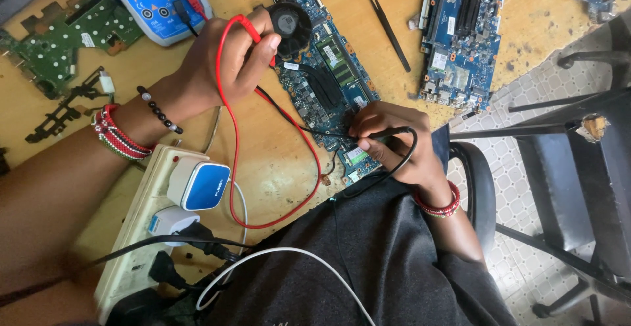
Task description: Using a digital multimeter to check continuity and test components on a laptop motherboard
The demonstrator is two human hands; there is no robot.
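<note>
My left hand (220, 60) is closed around the red probe (253, 29), with the tip held at the upper part of the blue board (328, 89), just beside its black fan (289, 25). The red lead (231, 142) loops down from this hand across the worktop (276, 162) and back up toward the board's lower edge.

My right hand (394, 145) is closed around the black probe (388, 132), pen-style, with the tip on the lower end of the blue board. The black lead (404, 162) curves away under this hand. A second black run crosses the board between my two hands.

The blue board lies flat on the worktop, directly ahead of me, between my hands.

Surroundings:
- Meter (154, 0), blue and white, at the top left, with both leads plugged in.
- Green board (72, 33), left of the meter.
- Tweezers (389, 29), black, right of the blue board and apart from it.
- Second blue board (460, 37), at the top right, well apart from my hands.
- Power strip (141, 227), near my left forearm, carrying a blue-and-white adapter (199, 185) and several plugs.
- White cable (282, 254), lying over my dark shirt.
- Chair (572, 168), black, at the right.
</note>
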